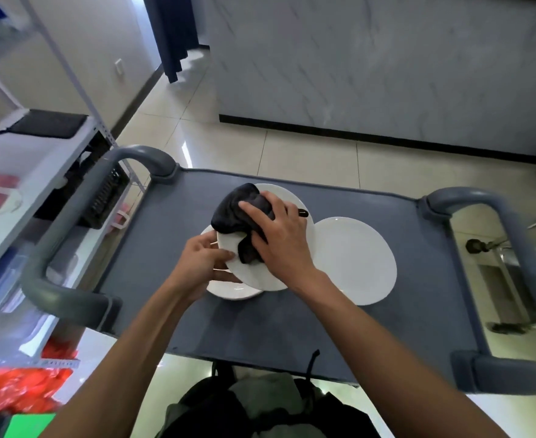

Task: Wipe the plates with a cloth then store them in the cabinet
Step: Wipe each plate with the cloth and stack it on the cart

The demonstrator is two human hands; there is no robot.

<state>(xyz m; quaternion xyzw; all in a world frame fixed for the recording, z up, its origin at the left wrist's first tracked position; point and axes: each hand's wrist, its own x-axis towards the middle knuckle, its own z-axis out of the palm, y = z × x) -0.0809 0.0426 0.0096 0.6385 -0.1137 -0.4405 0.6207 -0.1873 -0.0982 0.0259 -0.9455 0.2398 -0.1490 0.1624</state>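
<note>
- While the left hand (205,257) pinches the near-left rim of the tilted plate (254,273), thumb on top, a second plate (228,292) lies under it on the cart (171,248).
- The right hand (279,238) presses a dark cloth (238,213) onto the held plate, fingers spread and lightly curled over it.
- A third plate (355,260) lies flat just right of the right hand.
- No writing is readable.

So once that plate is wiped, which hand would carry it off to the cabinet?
Probably the left hand: its fingers already grip the rim of the tilted plate, while the right hand is busy pressing the dark cloth onto it.
</note>
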